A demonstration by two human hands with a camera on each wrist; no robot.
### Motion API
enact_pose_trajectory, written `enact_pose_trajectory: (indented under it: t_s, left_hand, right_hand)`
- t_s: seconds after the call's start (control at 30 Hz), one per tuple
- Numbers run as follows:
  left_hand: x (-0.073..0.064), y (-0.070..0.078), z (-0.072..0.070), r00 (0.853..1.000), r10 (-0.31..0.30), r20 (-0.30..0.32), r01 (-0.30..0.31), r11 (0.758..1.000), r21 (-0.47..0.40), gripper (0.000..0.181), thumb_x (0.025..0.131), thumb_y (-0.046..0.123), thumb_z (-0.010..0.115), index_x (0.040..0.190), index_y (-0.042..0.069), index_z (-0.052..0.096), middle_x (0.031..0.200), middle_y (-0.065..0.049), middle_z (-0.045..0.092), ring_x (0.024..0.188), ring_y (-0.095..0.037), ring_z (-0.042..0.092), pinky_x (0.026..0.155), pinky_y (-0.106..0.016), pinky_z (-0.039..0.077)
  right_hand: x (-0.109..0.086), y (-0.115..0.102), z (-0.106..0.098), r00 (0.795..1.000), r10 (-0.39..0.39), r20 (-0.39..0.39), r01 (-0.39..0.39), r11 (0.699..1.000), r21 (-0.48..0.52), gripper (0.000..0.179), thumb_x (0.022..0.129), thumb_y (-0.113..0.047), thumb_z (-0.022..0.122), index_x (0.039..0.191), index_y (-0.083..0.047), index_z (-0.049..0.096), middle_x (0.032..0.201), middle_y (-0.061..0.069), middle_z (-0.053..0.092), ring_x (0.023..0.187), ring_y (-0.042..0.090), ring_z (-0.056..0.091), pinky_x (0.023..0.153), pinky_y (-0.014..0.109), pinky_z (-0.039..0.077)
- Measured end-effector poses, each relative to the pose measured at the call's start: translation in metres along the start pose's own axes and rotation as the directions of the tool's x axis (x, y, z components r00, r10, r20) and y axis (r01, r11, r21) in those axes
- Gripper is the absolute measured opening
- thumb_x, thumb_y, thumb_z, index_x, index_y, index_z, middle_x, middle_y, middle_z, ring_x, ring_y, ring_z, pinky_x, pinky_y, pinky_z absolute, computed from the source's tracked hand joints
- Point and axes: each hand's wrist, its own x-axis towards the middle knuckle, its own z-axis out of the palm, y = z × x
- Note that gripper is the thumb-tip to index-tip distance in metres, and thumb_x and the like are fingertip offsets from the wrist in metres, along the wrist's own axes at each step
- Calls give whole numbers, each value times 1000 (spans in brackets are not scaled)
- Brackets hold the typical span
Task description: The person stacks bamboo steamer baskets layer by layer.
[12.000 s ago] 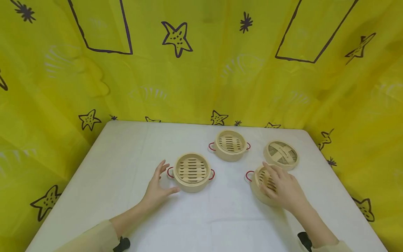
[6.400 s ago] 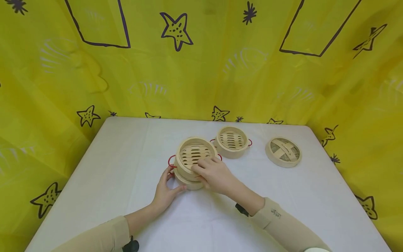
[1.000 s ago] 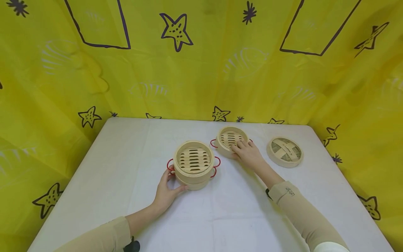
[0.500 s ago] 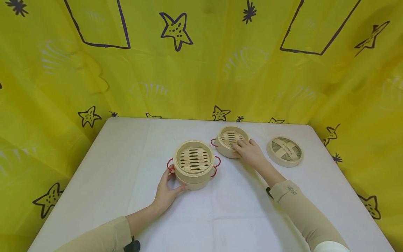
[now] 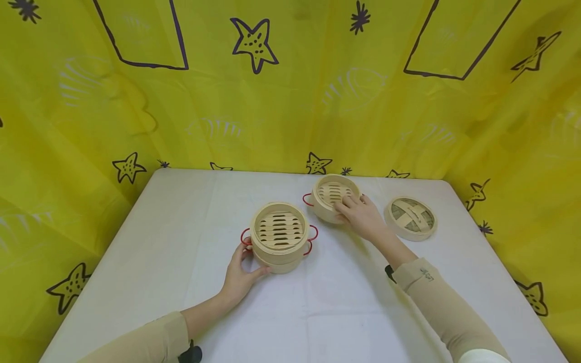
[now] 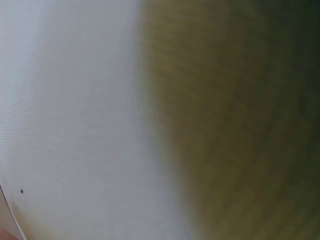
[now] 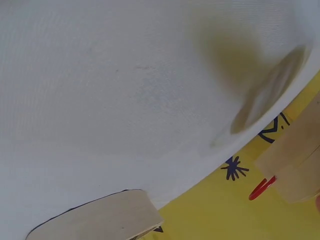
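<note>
Two small bamboo steamer baskets with red handles are stacked on the white table; the upper basket (image 5: 278, 256) shows its slatted floor. My left hand (image 5: 238, 277) holds the lower basket (image 5: 282, 267) from the left, thumb at the front, its other fingers partly hidden. Behind and to the right, my right hand (image 5: 360, 217) grips the near right rim of a third steamer basket (image 5: 323, 210). This basket is raised off the table, and the right wrist view has its wall (image 7: 290, 162) with a red handle (image 7: 262, 188) above a shadow.
To the right of the right hand lies a round woven bamboo lid (image 5: 410, 219) on the white tablecloth (image 5: 181, 217). A yellow curtain (image 5: 290, 111) with star drawings surrounds the table's back and sides. The left wrist view is mostly blurred.
My right hand came from the stack to the third basket, gripped its rim and has just lifted it a little. Earlier, one basket was set onto another. The left hand stays at the stack.
</note>
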Motion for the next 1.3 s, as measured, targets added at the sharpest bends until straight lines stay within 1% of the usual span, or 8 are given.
enact_pose_trajectory:
  t_s: [0.1, 0.23, 0.37, 0.5, 0.73, 1.0, 1.13, 1.3]
  left_hand:
    - [-2, 13, -2, 1000, 1, 2, -1, 1000, -2, 76, 68, -1, 77, 131, -9, 34, 133, -23, 40, 121, -37, 38, 101, -50, 31]
    - [-3, 19, -2, 1000, -13, 2, 13, 1000, -7, 76, 68, -1, 76, 132, -9, 34, 133, -23, 40, 121, -37, 38, 103, -48, 31]
    - [-3, 18, -2, 1000, -8, -3, 8, 1000, -7, 76, 68, -1, 76, 131, -8, 35, 132, -23, 41, 121, -38, 38, 102, -49, 31]
    - [-3, 18, -2, 1000, -5, -8, 5, 1000, -6, 75, 68, -1, 77, 131, -9, 36, 132, -23, 42, 121, -37, 38, 102, -48, 31]
    - [-3, 19, -2, 1000, 2, -11, -2, 1000, -6, 75, 67, -2, 76, 130, -10, 36, 131, -24, 42, 122, -37, 38, 102, -48, 31]
    - [-3, 17, -2, 1000, -6, -7, 6, 1000, -9, 76, 67, -3, 76, 131, -9, 35, 133, -24, 41, 121, -38, 38, 102, -48, 30]
    - [-3, 18, -2, 1000, -13, -6, 13, 1000, -5, 77, 68, -3, 76, 132, -9, 34, 133, -23, 41, 122, -38, 38, 103, -48, 30]
    - [-3, 19, -2, 1000, -18, -1, 18, 1000, -5, 77, 68, -2, 76, 132, -8, 34, 133, -23, 40, 121, -38, 38, 102, -48, 31]
  right_hand:
    - [2, -1, -3, 1000, -11, -12, 11, 1000, 0, 21, 86, -25, 63, 101, -12, 56, 92, 11, 51, 92, 30, 50, 79, 49, 43]
    - [5, -3, -7, 997, -38, -61, 37, 999, -14, 22, 84, -26, 65, 98, -12, 55, 88, 9, 49, 86, 28, 49, 74, 45, 42]
    - [8, -6, -13, 994, -60, -95, 57, 998, -28, 22, 83, -27, 65, 96, -13, 54, 86, 8, 48, 82, 26, 49, 73, 43, 40]
    - [11, -10, -20, 992, -71, -102, 68, 997, -34, 23, 83, -28, 65, 96, -13, 53, 85, 7, 48, 82, 26, 48, 73, 42, 40]
    - [15, -16, -32, 990, -79, -114, 75, 996, -38, 23, 84, -31, 62, 96, -14, 53, 84, 6, 47, 78, 25, 46, 69, 38, 36]
    - [19, -24, -47, 986, -96, -138, 91, 995, -39, 23, 84, -31, 61, 95, -13, 53, 83, 6, 46, 76, 24, 45, 68, 38, 36]
    - [22, -28, -54, 983, -106, -152, 102, 994, -31, 22, 84, -31, 62, 95, -13, 53, 82, 5, 47, 77, 23, 46, 70, 39, 38]
    - [26, -32, -61, 985, -105, -136, 105, 994, -12, 21, 84, -30, 61, 95, -14, 53, 82, 4, 47, 79, 23, 48, 76, 41, 40]
